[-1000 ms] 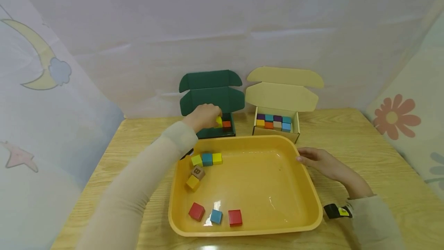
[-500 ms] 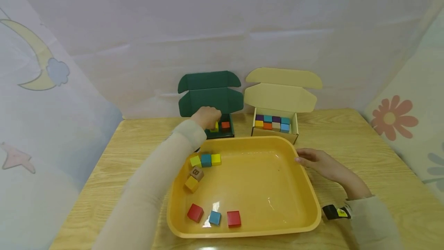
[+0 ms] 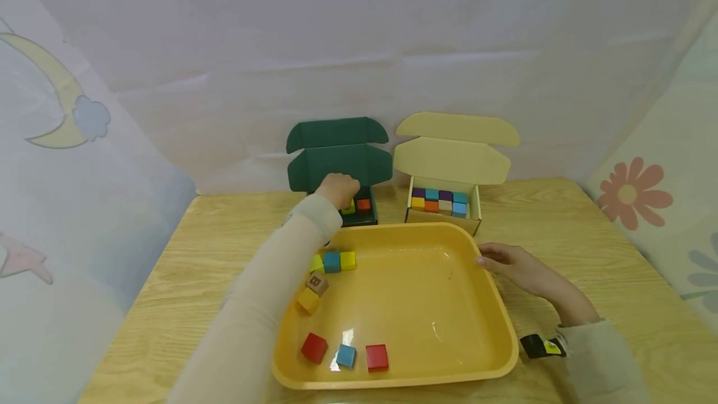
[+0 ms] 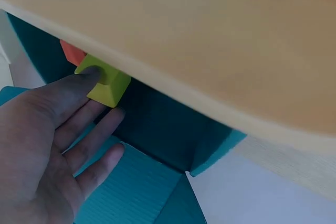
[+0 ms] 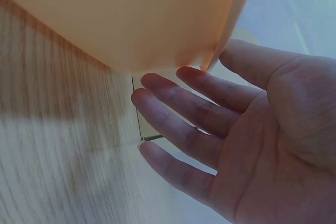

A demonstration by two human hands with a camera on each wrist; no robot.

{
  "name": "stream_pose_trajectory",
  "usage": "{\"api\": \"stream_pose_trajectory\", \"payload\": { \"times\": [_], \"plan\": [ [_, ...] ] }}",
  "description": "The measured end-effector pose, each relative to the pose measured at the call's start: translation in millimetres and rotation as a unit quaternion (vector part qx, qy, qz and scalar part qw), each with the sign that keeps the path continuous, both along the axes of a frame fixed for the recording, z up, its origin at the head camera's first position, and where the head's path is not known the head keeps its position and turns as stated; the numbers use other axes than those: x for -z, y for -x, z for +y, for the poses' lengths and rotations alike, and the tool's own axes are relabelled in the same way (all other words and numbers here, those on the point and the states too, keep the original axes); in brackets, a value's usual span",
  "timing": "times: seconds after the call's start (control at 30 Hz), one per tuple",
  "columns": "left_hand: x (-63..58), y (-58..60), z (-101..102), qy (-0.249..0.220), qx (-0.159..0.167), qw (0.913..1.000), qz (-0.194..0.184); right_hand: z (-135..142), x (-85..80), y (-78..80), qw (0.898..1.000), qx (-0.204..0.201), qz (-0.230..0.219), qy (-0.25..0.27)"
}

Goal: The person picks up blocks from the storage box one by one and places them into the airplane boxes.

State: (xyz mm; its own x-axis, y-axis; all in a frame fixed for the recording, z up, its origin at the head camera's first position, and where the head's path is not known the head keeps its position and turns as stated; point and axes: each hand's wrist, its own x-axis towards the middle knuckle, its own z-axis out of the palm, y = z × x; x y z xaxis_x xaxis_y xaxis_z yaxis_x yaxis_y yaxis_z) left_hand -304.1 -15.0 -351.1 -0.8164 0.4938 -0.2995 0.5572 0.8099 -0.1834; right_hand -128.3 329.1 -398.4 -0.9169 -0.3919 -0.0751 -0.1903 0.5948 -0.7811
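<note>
Left hand (image 4: 39, 135) pinches one yellow-green block (image 4: 109, 93); right hand (image 5: 247, 140) spread; tray (image 3: 404, 304) shows eight blocks (image 3: 332, 262).

1. Yellow-green cube (image 4: 111, 93): pinched by the left hand (image 4: 55, 124), at the dark green box (image 3: 339, 158); whether it touches the bottom cannot be told.
2. The dark green box: cardboard, lid raised wide open, just beyond the yellow tray (image 3: 415, 310).
3. The yellow tray: shallow, glossy, round-cornered, lying right side up on the surface (image 3: 538, 207).
</note>
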Motion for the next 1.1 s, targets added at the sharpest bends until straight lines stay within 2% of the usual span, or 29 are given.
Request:
{"api": "stream_pose_trajectory", "payload": {
  "times": [0.3, 0.67, 1.1],
  "plan": [
    [5.9, 0.7, 2.2, 0.017, -0.004, 0.9998, 0.002, -0.2, 1.1, 0.6, 1.000, -0.004, 0.012, -0.002],
    [11.1, 0.4, 6.8, 0.030, 0.009, 0.9995, 0.004, -0.6, 1.1, 0.4, 1.000, -0.008, 0.008, 0.000],
    [21.4, 3.2, 8.3, 0.032, 0.017, 0.9989, 0.029, -2.2, 1.2, -0.1, 1.000, -0.004, 0.003, -0.002]
  ]
}}
